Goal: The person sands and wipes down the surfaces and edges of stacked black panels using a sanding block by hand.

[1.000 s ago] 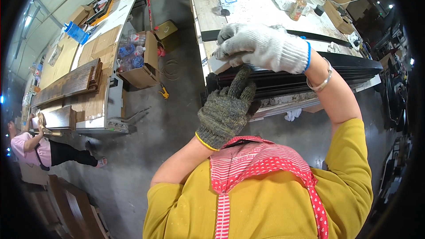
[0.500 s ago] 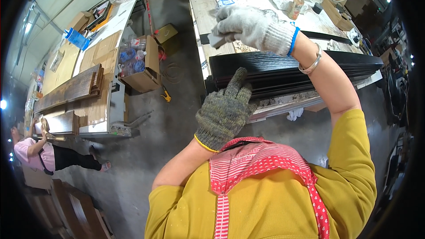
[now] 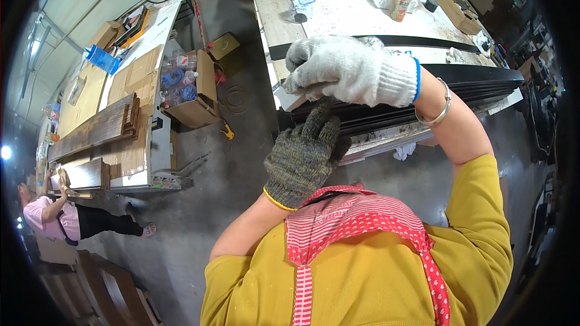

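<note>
A stack of black boards (image 3: 483, 76) lies along the near side of the worktable. My right hand (image 3: 353, 71), in a white knit glove with a blue cuff, is closed around a small pale grey block (image 3: 291, 101) over the stack's left end. Just nearer to me, my left hand (image 3: 302, 160), in a dark grey-green glove with a yellow cuff, rests at the boards' near edge. Its fingers are stretched out and hold nothing that shows. The right glove covers the top board's left part, so I cannot tell whether the block touches it.
On the worktable (image 3: 338, 15) stand a bottle (image 3: 401, 3) with an orange cap, a black strip (image 3: 411, 41) and an open cardboard box (image 3: 457, 13). Left, a carton of plastic bottles (image 3: 202, 93) sits beside another table with brown boards (image 3: 96, 127). A person (image 3: 57, 214) works there.
My right hand has come closer to me with the grey block, from above the boards' far side down to beside my left fingertips. My left hand stays nearly in place.
</note>
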`<control>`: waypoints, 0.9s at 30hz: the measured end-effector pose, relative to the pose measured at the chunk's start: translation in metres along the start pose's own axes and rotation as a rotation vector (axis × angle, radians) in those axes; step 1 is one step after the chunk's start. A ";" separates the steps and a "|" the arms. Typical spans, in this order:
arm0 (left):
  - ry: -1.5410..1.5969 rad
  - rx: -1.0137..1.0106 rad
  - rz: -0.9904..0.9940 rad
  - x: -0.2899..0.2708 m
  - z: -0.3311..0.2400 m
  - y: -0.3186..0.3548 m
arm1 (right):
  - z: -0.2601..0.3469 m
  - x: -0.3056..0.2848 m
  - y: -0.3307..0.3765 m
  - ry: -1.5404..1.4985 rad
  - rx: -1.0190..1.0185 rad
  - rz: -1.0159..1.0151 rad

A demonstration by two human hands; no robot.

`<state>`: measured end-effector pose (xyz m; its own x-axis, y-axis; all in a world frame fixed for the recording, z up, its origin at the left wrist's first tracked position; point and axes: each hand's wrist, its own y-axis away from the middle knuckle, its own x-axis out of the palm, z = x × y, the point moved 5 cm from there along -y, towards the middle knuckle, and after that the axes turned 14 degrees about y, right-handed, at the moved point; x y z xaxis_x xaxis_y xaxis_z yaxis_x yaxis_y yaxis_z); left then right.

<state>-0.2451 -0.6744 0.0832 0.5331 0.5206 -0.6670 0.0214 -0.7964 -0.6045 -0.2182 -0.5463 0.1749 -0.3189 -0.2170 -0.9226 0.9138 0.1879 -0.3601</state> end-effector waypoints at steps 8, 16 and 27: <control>0.007 -0.002 0.001 -0.001 0.000 0.002 | 0.005 0.005 -0.006 0.054 0.057 0.023; 0.024 -0.008 0.012 -0.002 0.000 0.000 | -0.001 -0.009 0.001 0.235 0.071 -0.187; 0.002 -0.063 0.086 0.001 0.003 -0.002 | -0.020 0.009 0.011 0.194 0.577 0.016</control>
<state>-0.2470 -0.6714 0.0825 0.5368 0.4487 -0.7145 0.0282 -0.8560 -0.5163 -0.2161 -0.5272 0.1603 -0.2943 -0.0301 -0.9552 0.8903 -0.3720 -0.2626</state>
